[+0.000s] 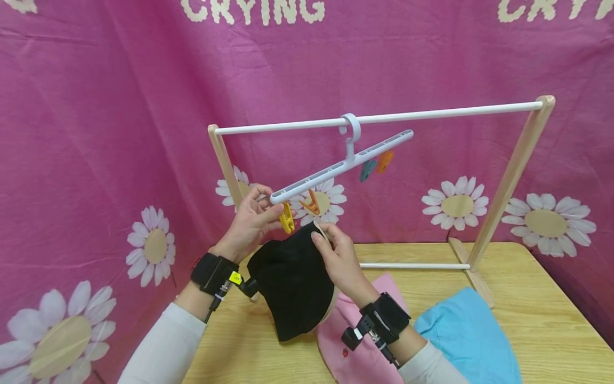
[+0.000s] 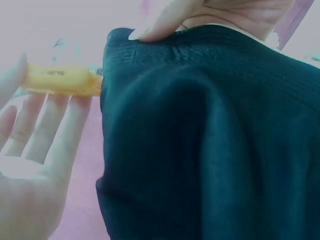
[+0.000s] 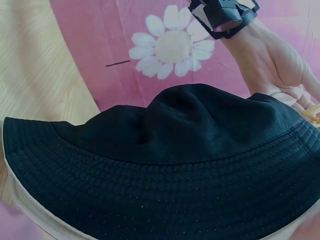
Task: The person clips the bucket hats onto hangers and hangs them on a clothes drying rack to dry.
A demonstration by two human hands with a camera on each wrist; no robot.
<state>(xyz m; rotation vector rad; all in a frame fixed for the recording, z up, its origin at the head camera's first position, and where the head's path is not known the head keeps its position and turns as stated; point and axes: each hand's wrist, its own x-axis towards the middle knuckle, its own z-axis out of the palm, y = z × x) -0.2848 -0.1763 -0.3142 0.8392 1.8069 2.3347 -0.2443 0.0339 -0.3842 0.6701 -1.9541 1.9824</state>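
Nearest in both wrist views, the black hat point(image 1: 295, 285) hangs beneath the low end of the tilted hanger point(image 1: 336, 169), its brim pinched between the right hand's point(image 1: 342, 261) thumb and fingers. The left hand point(image 1: 251, 218) pinches the yellow clip point(image 1: 287, 218); tugging it down could tip the hanger steeper, and a slack right grip could drop the hat.

The head view looks forward and down; the wrist views face the hat point(image 1: 298, 282) up close. All share it.
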